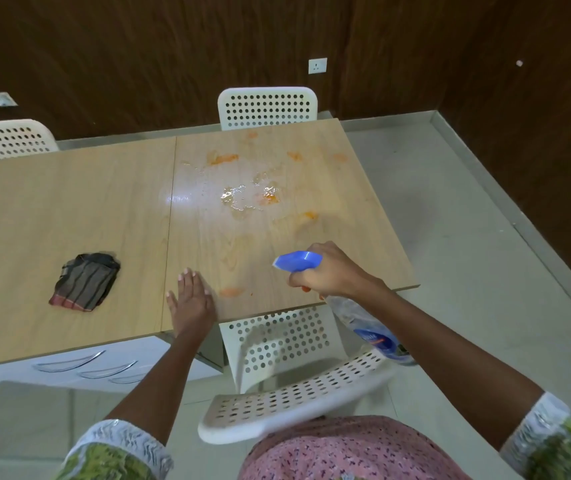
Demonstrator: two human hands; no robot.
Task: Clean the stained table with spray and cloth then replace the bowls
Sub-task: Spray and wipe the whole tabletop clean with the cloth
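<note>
Item: spraying step in hand, table wet but not yet wiped.

Table: orange stains and pooled spray lie ahead of both hands. Cloth: folded, dark, well to the left of the left hand, which presses flat and open-fingered at the near edge. Spray bottle: gripped by the right hand, fingers curled round its neck, nozzle aimed at the stains. Bowls: none visible. Next move, by judgement: left hand reaches across for the cloth.

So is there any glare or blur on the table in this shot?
Head view: a bright glare patch sits on the table beside the wet stains; the bottle in the right hand looks blurred; wide-angle distortion bends the table's edges.
</note>
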